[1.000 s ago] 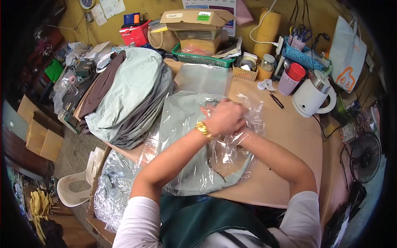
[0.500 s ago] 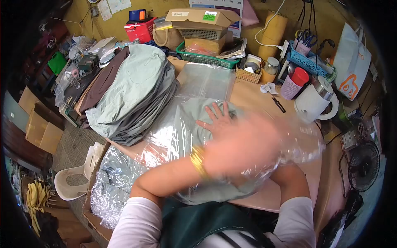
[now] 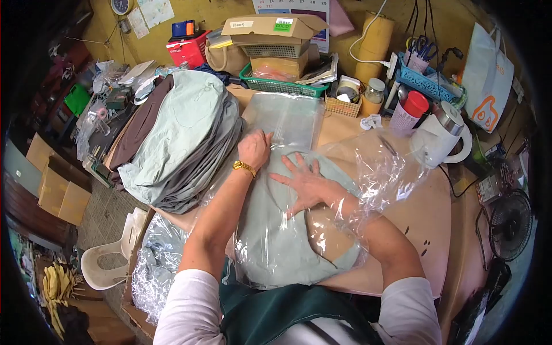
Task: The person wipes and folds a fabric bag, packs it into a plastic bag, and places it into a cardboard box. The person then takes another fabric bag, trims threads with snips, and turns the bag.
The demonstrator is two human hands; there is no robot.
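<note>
1. Spreading its fingers wide, the right hand rests palm down on a grey-green garment, with shiny film crossing its forearm.
2. Curled into a fist, the left hand is at the garment's far left side, a gold bracelet on its wrist; whether it pinches any film I cannot tell.
3. The garment lies at the middle of the table's near edge, covered by a clear plastic bag whose crumpled part spreads toward the right edge.
4. Flat clear plastic sheets lie beyond the hands, toward the far edge.
5. A garment stack, pale green on top, fills the left edge.
6. Near the far right corner stand a white electric kettle and a pink cup.
</note>
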